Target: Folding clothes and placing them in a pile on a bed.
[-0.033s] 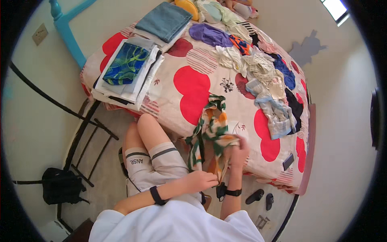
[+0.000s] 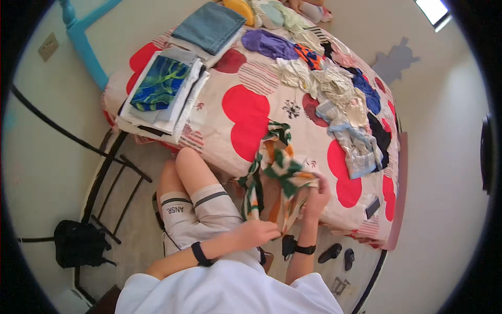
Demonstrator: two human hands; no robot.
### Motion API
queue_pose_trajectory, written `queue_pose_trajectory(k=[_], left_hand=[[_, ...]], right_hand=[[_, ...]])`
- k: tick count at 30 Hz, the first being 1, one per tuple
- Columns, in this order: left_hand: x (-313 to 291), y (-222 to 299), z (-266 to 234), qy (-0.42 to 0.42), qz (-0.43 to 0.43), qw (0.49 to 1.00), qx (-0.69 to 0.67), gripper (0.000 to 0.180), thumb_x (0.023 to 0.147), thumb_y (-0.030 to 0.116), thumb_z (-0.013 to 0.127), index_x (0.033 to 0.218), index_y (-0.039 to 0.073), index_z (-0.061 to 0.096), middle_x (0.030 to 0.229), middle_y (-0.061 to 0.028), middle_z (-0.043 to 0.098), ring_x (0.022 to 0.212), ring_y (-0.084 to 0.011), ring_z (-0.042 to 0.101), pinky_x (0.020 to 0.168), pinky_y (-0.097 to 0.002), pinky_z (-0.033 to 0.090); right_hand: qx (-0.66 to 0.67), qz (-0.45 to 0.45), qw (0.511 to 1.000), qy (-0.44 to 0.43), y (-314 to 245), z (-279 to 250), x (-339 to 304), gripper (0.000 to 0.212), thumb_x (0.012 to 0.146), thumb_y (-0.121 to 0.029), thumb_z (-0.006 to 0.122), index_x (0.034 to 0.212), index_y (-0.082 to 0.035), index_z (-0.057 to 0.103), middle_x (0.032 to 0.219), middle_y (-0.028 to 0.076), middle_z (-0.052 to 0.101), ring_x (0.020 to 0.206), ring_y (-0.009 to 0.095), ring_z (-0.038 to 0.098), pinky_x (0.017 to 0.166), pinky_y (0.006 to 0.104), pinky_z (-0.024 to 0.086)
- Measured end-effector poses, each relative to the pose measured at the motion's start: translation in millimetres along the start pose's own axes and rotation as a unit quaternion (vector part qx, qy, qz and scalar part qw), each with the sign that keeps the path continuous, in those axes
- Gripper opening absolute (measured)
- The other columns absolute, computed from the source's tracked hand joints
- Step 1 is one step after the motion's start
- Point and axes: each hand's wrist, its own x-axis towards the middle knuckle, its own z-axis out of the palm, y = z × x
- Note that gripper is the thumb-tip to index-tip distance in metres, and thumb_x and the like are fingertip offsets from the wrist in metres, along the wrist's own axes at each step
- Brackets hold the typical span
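A green, white and orange patterned garment hangs over the near edge of the bed, its far end lying on the bedspread. My left hand pinches the garment's lower edge, low in front of my body. Higher and to the right, my right hand is closed on another part of the same garment and holds it out, with the cloth spread between both hands. The garment is crumpled, so its exact kind does not show.
A folded stack of clothes with a blue-green piece on top lies at the bed's left, with folded jeans behind. Crumpled clothes line the right side. A phone rests near the right edge. Slippers and a black backpack are on the floor.
My right hand has moved slightly right, drawing its part of the garment outward. My left hand has shifted a little left, still holding the lower edge.
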Motion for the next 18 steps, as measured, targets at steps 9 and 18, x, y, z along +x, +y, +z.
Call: queue_pose_trajectory(k=[9,18], left_hand=[[11.8,-11.7,-58.5,0.258,-0.209,0.943,0.027,0.054,0.067,-0.01,0.072,0.116,0.002,0.056,0.093,-0.0147,0.058,0.079,-0.0301,0.062,0.069,-0.0382,0.052],[50.2,-20.2,-96.8,0.358,-0.187,0.914,0.023,0.031,0.085,-0.004,0.065,0.114,0.002,0.057,0.095,-0.0143,0.062,0.085,-0.0267,0.062,0.075,-0.0354,0.05]], right_hand=[[0.062,-0.084,0.994,-0.034,-114.0,-24.0,-9.3,0.036,0.083,0.005,0.039,0.108,0.004,0.065,0.11,0.015,0.066,0.104,0.02,0.065,0.097,0.029,0.048],[0.092,-0.11,0.988,-0.062,-184.0,-20.5,-39.2,0.03,0.079,0.015,0.054,0.105,0.004,0.066,0.103,0.01,0.07,0.099,0.014,0.065,0.089,0.0266,0.052]])
